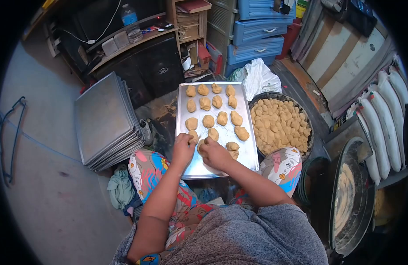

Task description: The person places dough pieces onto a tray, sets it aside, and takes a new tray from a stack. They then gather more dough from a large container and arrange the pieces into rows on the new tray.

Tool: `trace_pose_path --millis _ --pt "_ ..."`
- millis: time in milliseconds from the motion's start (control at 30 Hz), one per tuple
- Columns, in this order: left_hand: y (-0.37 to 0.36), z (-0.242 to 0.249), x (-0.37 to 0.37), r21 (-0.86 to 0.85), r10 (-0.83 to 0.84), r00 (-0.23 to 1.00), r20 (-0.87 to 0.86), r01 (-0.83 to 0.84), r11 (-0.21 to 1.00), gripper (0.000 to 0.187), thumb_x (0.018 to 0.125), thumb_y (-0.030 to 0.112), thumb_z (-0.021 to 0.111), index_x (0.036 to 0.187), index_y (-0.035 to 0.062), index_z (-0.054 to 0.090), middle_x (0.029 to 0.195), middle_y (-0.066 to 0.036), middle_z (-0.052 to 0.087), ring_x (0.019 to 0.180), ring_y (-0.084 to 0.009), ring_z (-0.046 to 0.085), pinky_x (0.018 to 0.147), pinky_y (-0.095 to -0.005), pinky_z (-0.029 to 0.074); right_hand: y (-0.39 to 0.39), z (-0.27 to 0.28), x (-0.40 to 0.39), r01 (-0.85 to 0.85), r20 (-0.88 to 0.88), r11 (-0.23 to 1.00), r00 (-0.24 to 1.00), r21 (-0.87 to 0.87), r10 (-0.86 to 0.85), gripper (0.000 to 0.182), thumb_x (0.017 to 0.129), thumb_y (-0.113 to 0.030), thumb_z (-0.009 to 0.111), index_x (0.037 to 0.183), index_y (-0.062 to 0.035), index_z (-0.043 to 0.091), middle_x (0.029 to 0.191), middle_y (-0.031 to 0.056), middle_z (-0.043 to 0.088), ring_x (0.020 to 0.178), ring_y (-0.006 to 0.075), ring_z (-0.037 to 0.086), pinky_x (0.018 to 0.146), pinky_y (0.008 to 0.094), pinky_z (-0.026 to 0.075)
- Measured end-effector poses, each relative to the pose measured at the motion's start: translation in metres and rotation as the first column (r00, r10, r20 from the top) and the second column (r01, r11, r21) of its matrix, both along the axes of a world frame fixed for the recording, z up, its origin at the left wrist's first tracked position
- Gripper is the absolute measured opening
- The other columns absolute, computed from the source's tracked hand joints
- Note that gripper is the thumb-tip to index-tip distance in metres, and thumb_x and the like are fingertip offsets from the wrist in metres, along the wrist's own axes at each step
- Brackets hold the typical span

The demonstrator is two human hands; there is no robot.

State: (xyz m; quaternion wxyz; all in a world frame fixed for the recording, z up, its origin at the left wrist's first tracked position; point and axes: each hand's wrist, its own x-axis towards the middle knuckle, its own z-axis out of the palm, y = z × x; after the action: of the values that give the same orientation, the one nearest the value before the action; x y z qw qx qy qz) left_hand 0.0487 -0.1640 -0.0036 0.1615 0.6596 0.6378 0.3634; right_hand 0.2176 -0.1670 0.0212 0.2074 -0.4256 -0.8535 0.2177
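A metal baking tray (250, 132) rests across my lap, with rows of light brown dough balls (208, 121) on it. Near its front left, my left hand (183, 148) is closed, fingers curled on a dough ball (193, 135). Just beside it, my right hand (215, 153) is closed round another dough ball (200, 147), which its fingers partly cover. Two more dough pieces (233, 150) lie close together to the right of that hand.
A large round pan (311, 132) heaped with dough pieces (279, 126) stands at the right. Stacked trays (106, 121) lean at the left. Behind are a white plastic bag (261, 75) and blue drawers (257, 33). A black round tub (363, 190) stands at the lower right.
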Motion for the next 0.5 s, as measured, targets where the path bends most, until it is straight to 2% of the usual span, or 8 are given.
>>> trace_pose_path --millis 33,100,233,333,367,400,433,500 --pt "0.000 0.001 0.000 0.020 0.005 0.998 -0.061 -0.004 1.000 0.021 0.078 0.014 0.065 0.094 0.0023 0.064 0.101 -0.014 0.058 0.101 -0.0324 0.054 0.087 -0.0393 0.044 -0.001 0.002 0.001 0.003 -0.005 1.000 1.000 -0.002 -0.003 0.029 0.068 -0.012 0.066 0.095 -0.0090 0.057 0.093 0.0123 0.053 0.090 0.0324 0.059 0.074 0.0434 0.049" --pt "0.000 0.004 0.002 0.053 -0.001 0.996 -0.091 0.005 0.999 0.020 0.078 0.015 0.064 0.095 0.0035 0.064 0.103 -0.013 0.058 0.104 -0.0320 0.052 0.090 -0.0409 0.041 -0.002 0.011 0.010 -0.067 -0.088 0.982 0.995 -0.175 0.053 0.025 0.066 -0.011 0.068 0.088 -0.0069 0.059 0.093 0.0132 0.053 0.087 0.0332 0.059 0.074 0.0415 0.049" --pt "0.015 0.008 0.018 0.141 -0.087 0.981 -0.176 0.112 0.984 0.023 0.079 0.014 0.062 0.100 0.0063 0.064 0.111 -0.010 0.057 0.111 -0.0317 0.048 0.095 -0.0442 0.036 0.021 0.033 0.042 0.095 -0.288 0.971 0.945 -0.220 -0.158 0.019 0.066 -0.013 0.068 0.080 -0.0045 0.059 0.090 0.0140 0.057 0.085 0.0331 0.059 0.075 0.0379 0.048" --pt "0.020 0.015 0.042 0.123 -0.235 0.947 -0.221 0.266 0.956 0.030 0.079 0.016 0.063 0.108 0.0085 0.063 0.119 -0.010 0.055 0.114 -0.0308 0.047 0.097 -0.0429 0.034 0.044 0.021 0.071 0.126 -0.305 0.979 0.937 -0.163 -0.171 0.021 0.066 -0.011 0.067 0.085 -0.0045 0.061 0.091 0.0153 0.059 0.087 0.0326 0.059 0.078 0.0375 0.048" --pt "0.021 0.016 0.049 0.110 -0.303 0.917 -0.258 0.340 0.934 0.033 0.078 0.018 0.064 0.110 0.0095 0.062 0.120 -0.010 0.055 0.113 -0.0311 0.048 0.098 -0.0428 0.033 0.050 0.014 0.078 0.132 -0.172 0.967 0.970 -0.217 -0.171 0.022 0.066 -0.009 0.066 0.087 -0.0046 0.062 0.093 0.0160 0.059 0.088 0.0324 0.059 0.079 0.0369 0.047" --pt "0.022 0.015 0.053 -0.033 -0.330 0.904 -0.271 0.334 0.942 0.038 0.075 0.019 0.065 0.112 0.0112 0.061 0.120 -0.009 0.055 0.114 -0.0300 0.047 0.099 -0.0426 0.031 0.051 0.013 0.083 0.148 -0.037 0.952 0.986 -0.268 -0.164 0.024 0.066 -0.008 0.066 0.090 -0.0047 0.063 0.095 0.0168 0.059 0.089 0.0321 0.060 0.080 0.0363 0.047" --pt "0.023 0.015 0.055 -0.029 -0.335 0.903 -0.270 0.339 0.940 0.038 0.075 0.019 0.065 0.112 0.0112 0.061 0.120 -0.009 0.055 0.114 -0.0300 0.047 0.099 -0.0426 0.031 0.051 0.012 0.087 0.154 -0.035 0.952 0.985 -0.265 -0.169 0.024 0.066 -0.008 0.066 0.090 -0.0047 0.063 0.095 0.0168 0.059 0.089 0.0321 0.060 0.080 0.0363 0.047" --pt "0.026 0.017 0.059 -0.199 -0.289 0.898 -0.331 0.232 0.952 0.039 0.073 0.020 0.067 0.111 0.0118 0.062 0.117 -0.008 0.056 0.114 -0.0286 0.048 0.100 -0.0427 0.030 0.047 0.009 0.092 0.194 -0.210 0.961 0.949 -0.196 -0.234 0.024 0.068 -0.007 0.063 0.092 -0.0045 0.065 0.097 0.0167 0.060 0.091 0.0310 0.060 0.081 0.0354 0.047"
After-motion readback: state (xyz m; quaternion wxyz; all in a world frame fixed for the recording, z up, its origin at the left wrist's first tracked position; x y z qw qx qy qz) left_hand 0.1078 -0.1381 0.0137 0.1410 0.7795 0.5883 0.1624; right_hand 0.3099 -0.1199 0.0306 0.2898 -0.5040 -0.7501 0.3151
